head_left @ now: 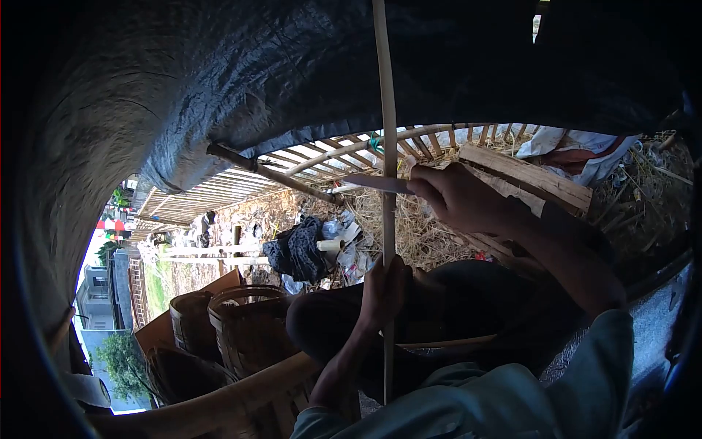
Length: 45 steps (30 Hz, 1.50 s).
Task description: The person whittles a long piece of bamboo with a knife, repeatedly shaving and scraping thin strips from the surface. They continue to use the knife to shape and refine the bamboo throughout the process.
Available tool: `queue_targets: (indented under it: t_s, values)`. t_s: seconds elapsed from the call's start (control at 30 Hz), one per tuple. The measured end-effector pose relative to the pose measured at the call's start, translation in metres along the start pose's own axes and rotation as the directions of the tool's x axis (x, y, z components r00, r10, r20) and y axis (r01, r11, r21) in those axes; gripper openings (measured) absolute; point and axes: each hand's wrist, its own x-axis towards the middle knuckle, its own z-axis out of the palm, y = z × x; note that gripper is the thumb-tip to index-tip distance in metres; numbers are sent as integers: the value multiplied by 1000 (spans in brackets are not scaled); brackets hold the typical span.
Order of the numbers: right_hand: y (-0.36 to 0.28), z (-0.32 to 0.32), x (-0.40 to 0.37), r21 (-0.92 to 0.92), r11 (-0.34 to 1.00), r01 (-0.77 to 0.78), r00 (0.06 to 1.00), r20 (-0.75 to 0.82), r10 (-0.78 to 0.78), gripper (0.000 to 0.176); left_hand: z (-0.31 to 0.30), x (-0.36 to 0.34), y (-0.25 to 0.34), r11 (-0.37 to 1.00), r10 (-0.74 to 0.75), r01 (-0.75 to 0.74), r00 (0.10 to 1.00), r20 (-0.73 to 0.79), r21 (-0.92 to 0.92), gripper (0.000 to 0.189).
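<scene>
A long, pale bamboo strip [388,88] runs almost straight up and down through the middle of the view. My left hand [383,294] is wrapped round its lower part, close to my bent knee. Above and to the right, my right hand [462,196] grips a knife [373,181] by its handle, which the fingers hide. The blade points left and crosses the strip, right at its surface in this view. Below my left hand the strip's lower end reaches down beside my shirt.
Woven baskets [245,329] stand at lower left, behind a thick bamboo rail [219,391]. A dark tarp [292,80] hangs overhead. Beyond are a slatted bamboo fence [351,155], a wooden plank [526,175], a black cloth bundle [296,250] and straw-strewn ground [424,238].
</scene>
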Motion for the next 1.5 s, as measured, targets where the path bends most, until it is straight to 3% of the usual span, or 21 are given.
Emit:
queue_targets:
  t_s: [0.03, 0.13, 0.23, 0.33, 0.47, 0.5, 0.57, 0.7, 0.73, 0.8, 0.83, 0.87, 0.93, 0.97, 1.07, 1.1, 1.2, 1.3, 1.5]
  values:
    - [7, -1, 4, 27, 996, 86, 979, -185, -80, 22, 0, 0, 0, 1000, -5, 5, 1000, 1, -1, 18]
    - [8, -14, 5, -87, 993, 83, 959, -265, -103, 18, 0, 0, -1, 1000, -1, 1, 1000, 3, 0, 20]
    - [5, -6, 1, -142, 984, 104, 975, -182, -129, 20, -1, 2, 0, 999, 0, 0, 1000, 5, 38, 20]
    - [11, 12, 5, 34, 989, 146, 963, -232, -135, 24, 0, 1, 3, 999, -16, 16, 1000, -8, 28, 19]
    - [3, 22, 4, 16, 987, 159, 972, -180, -154, 37, 2, 1, 2, 1000, 4, -4, 1000, -7, 29, 17]
    - [3, 29, 5, 35, 978, 207, 953, -235, -193, 38, 3, 2, -2, 999, 45, -44, 999, -11, 27, 19]
    - [10, 41, 10, 51, 971, 235, 937, -275, -213, 33, 5, 4, -11, 992, 123, -123, 992, -18, 22, 23]
    - [8, 45, 15, 59, 975, 215, 937, -295, -189, 24, 2, 4, -10, 995, 102, -102, 995, 9, -6, 24]
    - [10, 44, 13, 62, 972, 229, 927, -318, -198, 22, 0, 3, -8, 981, 128, -131, 991, 34, 143, 11]
    - [9, 50, 21, 92, 951, 294, 905, -348, -246, 20, -2, 3, -13, 980, 109, -113, 994, 31, 167, 11]
    - [2, 47, 19, -19, 953, 301, 880, -380, -285, 14, -2, 1, -2, 984, 27, -33, 999, 40, 173, 12]
    - [2, 49, 20, -9, 944, 330, 866, -395, -307, 13, -3, 3, -9, 969, 102, -108, 994, 38, 223, 12]
    - [3, 53, 20, 9, 923, 384, 836, -427, -344, 16, -2, 2, -7, 991, 13, -13, 1000, -2, 136, 13]
    - [3, 52, 18, -29, 920, 390, 835, -410, -367, 22, -3, 2, -2, 957, 120, -124, 992, 33, 264, 14]
    - [13, 52, 18, -66, 912, 405, 860, -311, -404, 22, -1, 1, -1, 982, 74, -73, 997, 3, 172, 15]
    - [6, 49, 17, -28, 925, 380, 865, -343, -365, 11, 1, 1, -2, 989, 70, -68, 998, -11, 128, 17]
    - [7, 50, 23, 79, 926, 370, 877, -357, -320, 10, 1, -1, 5, 999, -1, 2, 999, -33, 46, 19]
    - [3, 60, 27, 176, 924, 340, 863, -448, -233, 8, 1, 0, 1, 998, 57, -55, 998, -40, 43, 22]
    - [-4, 62, 28, 210, 914, 348, 845, -492, -209, 7, -2, -7, 24, 973, -115, 121, 993, 42, -199, 23]
